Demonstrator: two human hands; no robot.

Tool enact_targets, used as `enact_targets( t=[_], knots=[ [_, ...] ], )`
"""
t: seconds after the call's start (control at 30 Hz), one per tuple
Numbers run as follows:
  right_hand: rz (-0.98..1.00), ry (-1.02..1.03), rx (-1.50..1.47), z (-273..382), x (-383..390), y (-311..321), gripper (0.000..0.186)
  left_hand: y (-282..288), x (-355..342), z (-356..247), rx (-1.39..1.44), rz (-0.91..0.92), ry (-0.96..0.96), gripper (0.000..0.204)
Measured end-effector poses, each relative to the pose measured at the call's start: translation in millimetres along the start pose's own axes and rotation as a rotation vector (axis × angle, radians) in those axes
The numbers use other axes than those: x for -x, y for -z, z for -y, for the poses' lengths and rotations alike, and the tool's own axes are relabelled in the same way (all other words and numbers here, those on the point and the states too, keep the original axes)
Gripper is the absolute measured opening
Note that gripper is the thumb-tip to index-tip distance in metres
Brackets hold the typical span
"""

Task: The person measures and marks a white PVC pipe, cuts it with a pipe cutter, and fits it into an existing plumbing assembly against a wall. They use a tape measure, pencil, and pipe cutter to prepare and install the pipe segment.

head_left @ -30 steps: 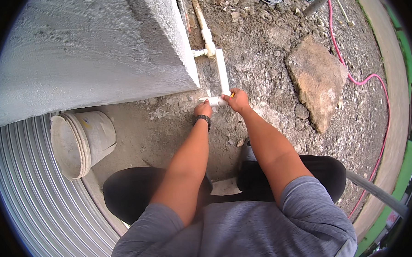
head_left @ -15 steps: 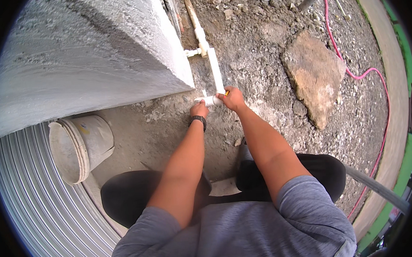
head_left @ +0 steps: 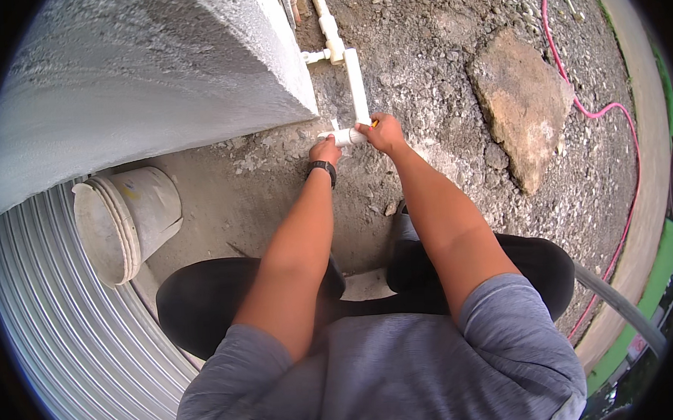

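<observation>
My left hand (head_left: 325,150), with a dark watch on its wrist, is closed on the left end of a short white pipe piece (head_left: 342,138). My right hand (head_left: 385,133) grips the corner where this piece meets a longer white pipe (head_left: 357,89), thumb on top. Something small and yellow-orange (head_left: 375,123) shows by the right fingers; its kind is unclear. The long pipe's far end lies beside a white tee fitting (head_left: 336,52) on an older, dirt-stained pipe (head_left: 318,2). Whether they touch, I cannot tell.
A rough plastered wall (head_left: 195,73) stands close on the left. Below it are a dirty white bucket (head_left: 156,206) lying on its side and corrugated metal sheet (head_left: 62,289). On the right, a large flat stone (head_left: 523,104) rests on gravel, with a pink hose (head_left: 558,58) beyond.
The whole scene sits higher in the picture now, as the camera has tilted. Both hands keep their grip on the white pipe, with little visible movement against the ground.
</observation>
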State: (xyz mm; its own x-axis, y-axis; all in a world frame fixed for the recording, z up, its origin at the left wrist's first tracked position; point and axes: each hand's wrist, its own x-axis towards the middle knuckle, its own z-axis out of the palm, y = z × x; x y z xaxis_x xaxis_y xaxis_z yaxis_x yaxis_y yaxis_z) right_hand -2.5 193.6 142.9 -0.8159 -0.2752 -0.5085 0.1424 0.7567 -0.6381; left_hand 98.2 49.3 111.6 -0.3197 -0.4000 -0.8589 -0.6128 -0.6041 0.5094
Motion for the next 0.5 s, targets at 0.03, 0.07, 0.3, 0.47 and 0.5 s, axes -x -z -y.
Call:
enact_targets(
  t=[0.03,0.07,0.3,0.47,0.5],
  knots=[
    [0.009,0.000,0.000,0.9,-0.5,1.2,0.065,-0.2,-0.7,-1.4,0.023,0.007,-0.003,0.040],
    [0.013,-0.003,-0.004,1.4,-0.1,1.5,0.066,-0.6,-0.9,-0.9,0.025,-0.003,0.006,0.040],
    [0.001,0.014,0.009,-0.3,-1.6,1.9,0.069,-4.0,-5.5,2.8,0.090,-0.054,-0.068,0.036],
    [0.003,0.044,0.009,-4.9,-4.1,0.1,0.067,2.0,-15.0,8.0,0.069,0.026,-0.027,0.036],
    [0.018,0.020,-0.062,-4.9,-5.0,-0.8,0.065,2.0,-17.4,9.3,0.069,0.007,-0.026,0.035]
  ],
)
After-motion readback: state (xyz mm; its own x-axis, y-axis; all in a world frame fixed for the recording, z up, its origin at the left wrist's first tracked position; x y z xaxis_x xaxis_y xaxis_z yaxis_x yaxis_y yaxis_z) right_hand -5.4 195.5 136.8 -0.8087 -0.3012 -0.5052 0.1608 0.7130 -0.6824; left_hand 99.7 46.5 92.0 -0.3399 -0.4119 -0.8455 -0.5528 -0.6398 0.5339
